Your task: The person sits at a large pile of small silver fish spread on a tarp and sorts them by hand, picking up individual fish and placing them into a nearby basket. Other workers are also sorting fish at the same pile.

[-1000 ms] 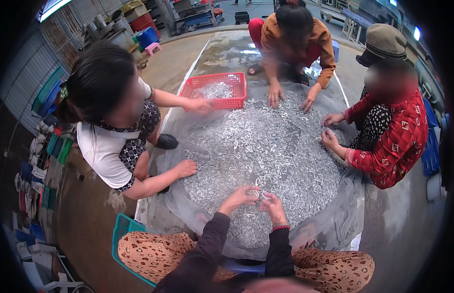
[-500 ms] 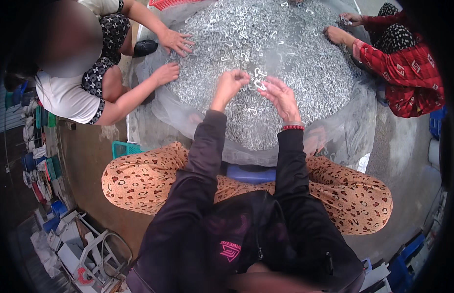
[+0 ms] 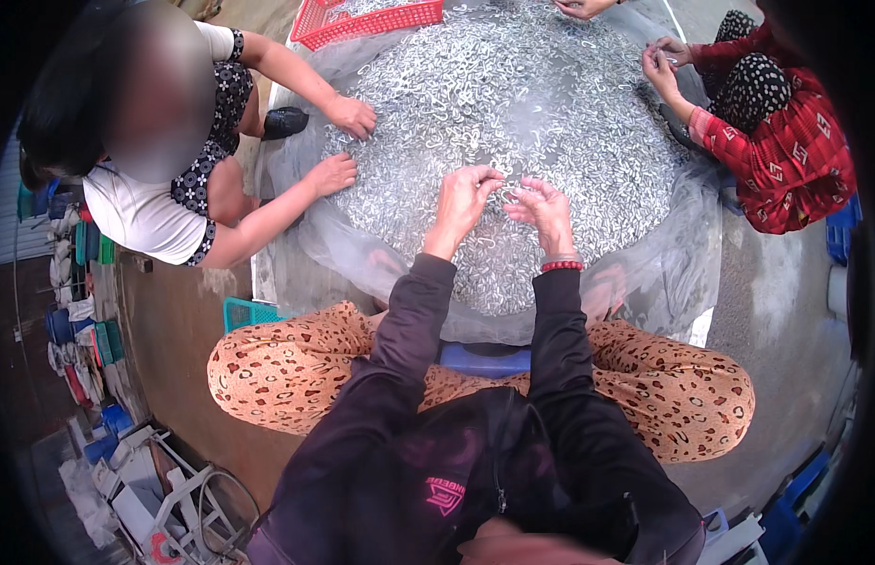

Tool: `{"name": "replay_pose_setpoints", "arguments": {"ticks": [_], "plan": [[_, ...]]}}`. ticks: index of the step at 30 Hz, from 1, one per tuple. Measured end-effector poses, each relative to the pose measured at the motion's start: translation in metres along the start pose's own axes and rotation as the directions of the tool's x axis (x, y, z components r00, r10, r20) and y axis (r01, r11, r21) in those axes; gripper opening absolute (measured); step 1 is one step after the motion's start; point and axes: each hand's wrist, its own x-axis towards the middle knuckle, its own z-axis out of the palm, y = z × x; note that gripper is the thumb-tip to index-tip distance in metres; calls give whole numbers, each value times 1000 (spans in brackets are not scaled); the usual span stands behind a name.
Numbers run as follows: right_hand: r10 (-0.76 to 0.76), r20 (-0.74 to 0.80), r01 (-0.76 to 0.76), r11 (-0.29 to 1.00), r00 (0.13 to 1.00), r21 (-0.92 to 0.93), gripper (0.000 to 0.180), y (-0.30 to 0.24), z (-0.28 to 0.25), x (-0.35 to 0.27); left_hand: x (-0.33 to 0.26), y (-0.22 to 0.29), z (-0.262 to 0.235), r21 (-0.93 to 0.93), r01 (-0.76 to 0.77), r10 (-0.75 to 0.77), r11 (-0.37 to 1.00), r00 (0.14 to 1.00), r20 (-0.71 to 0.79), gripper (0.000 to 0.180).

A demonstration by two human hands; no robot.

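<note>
A wide heap of small silvery fish (image 3: pixel 513 104) lies on a clear plastic sheet (image 3: pixel 664 273) in front of me. My left hand (image 3: pixel 464 200) and my right hand (image 3: pixel 547 213) hover side by side over the near part of the heap, fingers curled. Their fingertips meet on a small fish (image 3: pixel 509 192) pinched between them. I wear dark sleeves, with a red bead bracelet (image 3: pixel 561 266) on my right wrist. My crossed legs in leopard-print trousers (image 3: pixel 296 363) sit below the sheet.
A person in a white top at the left has both hands (image 3: pixel 336 172) in the fish. A person in a red patterned top (image 3: pixel 786 151) works at the right. A red basket (image 3: pixel 362 19) stands at the far edge; a teal basket (image 3: pixel 249 311) sits by my left knee.
The view has tipped downward, so my torso and legs now fill the lower part. My hands stay together over the near side of the heap, still working a small fish.
</note>
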Motion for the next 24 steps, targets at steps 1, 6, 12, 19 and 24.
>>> {"name": "replay_pose_setpoints", "arguments": {"ticks": [1,6,12,19,24], "plan": [[16,-12,-17,999,1000,-32,29,-1,0,0,-2,4,3,6,-83,83,997,995,-50,14],[38,41,-40,998,998,55,10,0,-2,-1,-15,10,11,24,-162,164,987,974,-155,10],[68,38,-76,957,997,282,13,0,-8,0,-21,8,10,20,-107,108,994,993,-54,10],[-173,-161,148,977,972,-156,13,6,8,-5,-24,9,14,65,-178,177,982,984,19,8],[-9,-159,49,967,987,249,10,10,1,-4,-29,4,20,-111,-65,60,992,997,-40,7]]}}
